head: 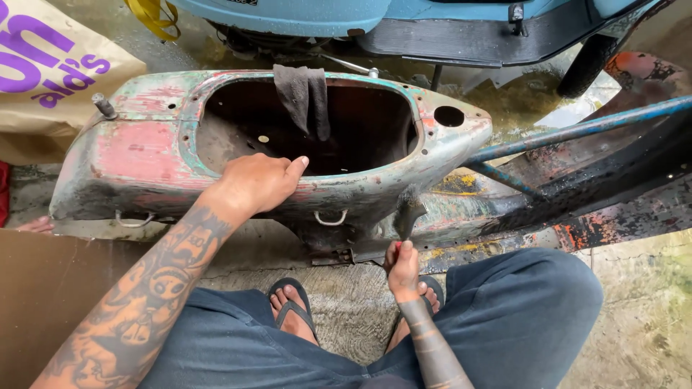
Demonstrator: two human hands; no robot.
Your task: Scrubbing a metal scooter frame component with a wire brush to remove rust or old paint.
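An old scooter body shell (144, 155), with worn red and green paint, lies on its side on the wet concrete in front of me. My left hand (258, 180) rests flat on the near rim of its big opening, thumb over the edge. My right hand (403, 268) grips the red handle of a paintbrush (408, 210), whose dark bristles press against the shell's lower flank. A dark grey rag (303, 97) hangs over the far rim of the opening.
A light blue scooter (404, 18) stands behind the shell. A rusty frame with a blue tube (577, 131) stretches to the right. A brown paper bag (50, 79) lies at the far left, cardboard (43, 302) at near left. My sandalled feet (292, 306) rest below.
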